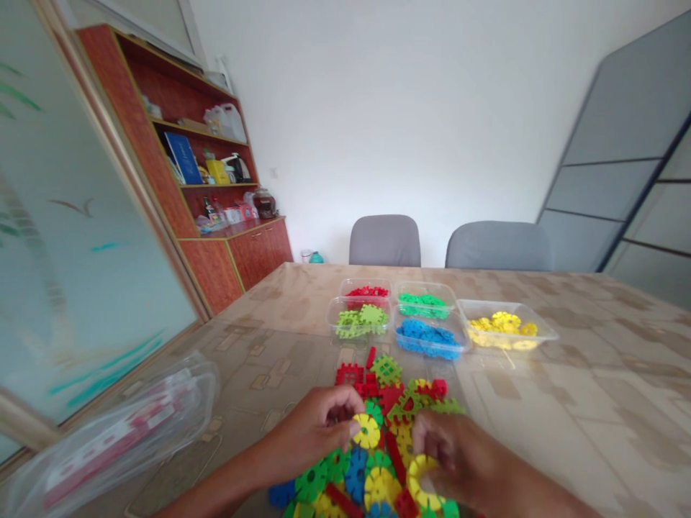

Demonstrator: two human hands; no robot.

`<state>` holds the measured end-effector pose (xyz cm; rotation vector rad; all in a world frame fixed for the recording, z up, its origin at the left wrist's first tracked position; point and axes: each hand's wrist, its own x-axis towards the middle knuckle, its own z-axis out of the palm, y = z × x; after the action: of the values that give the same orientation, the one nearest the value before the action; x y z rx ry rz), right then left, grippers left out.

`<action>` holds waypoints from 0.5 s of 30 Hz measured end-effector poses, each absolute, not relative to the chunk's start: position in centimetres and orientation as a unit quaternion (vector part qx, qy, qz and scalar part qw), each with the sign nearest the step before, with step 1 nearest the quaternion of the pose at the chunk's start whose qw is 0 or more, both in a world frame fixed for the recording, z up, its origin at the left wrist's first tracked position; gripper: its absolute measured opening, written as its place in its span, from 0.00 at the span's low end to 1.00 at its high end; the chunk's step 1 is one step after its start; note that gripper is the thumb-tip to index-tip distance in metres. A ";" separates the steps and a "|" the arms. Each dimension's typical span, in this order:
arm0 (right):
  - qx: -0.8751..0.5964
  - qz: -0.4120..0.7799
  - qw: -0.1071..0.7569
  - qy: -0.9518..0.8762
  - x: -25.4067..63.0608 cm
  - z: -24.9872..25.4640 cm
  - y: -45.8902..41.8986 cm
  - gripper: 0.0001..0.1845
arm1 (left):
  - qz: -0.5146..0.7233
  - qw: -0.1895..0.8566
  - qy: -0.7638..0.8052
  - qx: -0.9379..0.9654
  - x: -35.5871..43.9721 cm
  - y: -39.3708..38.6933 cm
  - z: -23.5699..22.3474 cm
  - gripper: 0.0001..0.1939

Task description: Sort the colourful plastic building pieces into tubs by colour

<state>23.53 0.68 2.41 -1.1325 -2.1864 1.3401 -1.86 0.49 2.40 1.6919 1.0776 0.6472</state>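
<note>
My left hand [332, 424] pinches a small yellow notched disc [367, 431] above a pile of plastic building pieces. Lower down and to the right, my right hand [456, 453] has its fingers closed on a larger yellow notched ring [424, 480], partly covered by the thumb. Beneath both hands lies the mixed pile: a blue notched disc [356, 473], a green notched disc [312, 480], a yellow disc [381, 488], red sticks [396, 459] and lime-green toothed plates [386, 369]. The hands hide part of the heap.
Behind the pile stand clear tubs of sorted pieces: red [367, 293], lime green [360, 322], green [424, 306], blue [429, 339] and yellow [504, 329]. A plastic bag with a red-and-white item [124, 439] lies at left. Grey chairs [384, 241] stand beyond the table [604, 374].
</note>
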 end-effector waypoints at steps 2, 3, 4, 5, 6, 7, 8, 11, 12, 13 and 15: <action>-0.365 0.511 0.202 -0.751 23.6 2.2 1.4 0.09 | 0.287 0.508 0.438 0.684 -1.7 0.6 2.0 0.07; -0.355 0.521 0.217 -0.746 23.7 2.0 1.7 0.11 | 0.298 0.514 0.435 0.677 -1.6 0.7 1.8 0.08; -0.350 0.525 0.229 -0.741 23.7 1.9 2.0 0.13 | 0.308 0.520 0.434 0.669 -1.6 0.7 1.6 0.09; -0.349 0.526 0.240 -0.738 23.8 1.8 2.3 0.15 | 0.317 0.524 0.435 0.661 -1.5 0.8 1.3 0.10; -0.350 0.522 0.250 -0.736 23.8 1.7 2.4 0.16 | 0.325 0.527 0.437 0.652 -1.4 0.9 1.1 0.10; -0.355 0.516 0.256 -0.736 23.9 1.8 2.5 0.17 | 0.333 0.530 0.439 0.645 -1.3 1.0 0.9 0.11; -0.360 0.510 0.260 -0.737 24.0 1.9 2.5 0.17 | 0.339 0.531 0.441 0.639 -1.2 1.1 0.8 0.11; -0.358 0.508 0.231 -0.748 24.3 2.6 2.1 0.16 | 0.343 0.526 0.450 0.635 -0.9 1.1 0.5 0.12; -0.355 0.510 0.224 -0.751 24.3 2.8 1.9 0.17 | 0.341 0.524 0.453 0.635 -0.8 1.1 0.4 0.12; -0.352 0.513 0.223 -0.751 24.4 3.1 1.8 0.17 | 0.340 0.526 0.451 0.636 -0.7 1.1 0.3 0.12; -0.347 0.515 0.242 -0.745 24.3 3.4 1.8 0.18 | 0.346 0.537 0.438 0.632 -0.5 1.0 0.2 0.13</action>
<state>24.27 1.82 3.45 -0.9494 -2.0380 1.4073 -0.52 1.03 0.17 1.5035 1.0431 0.8239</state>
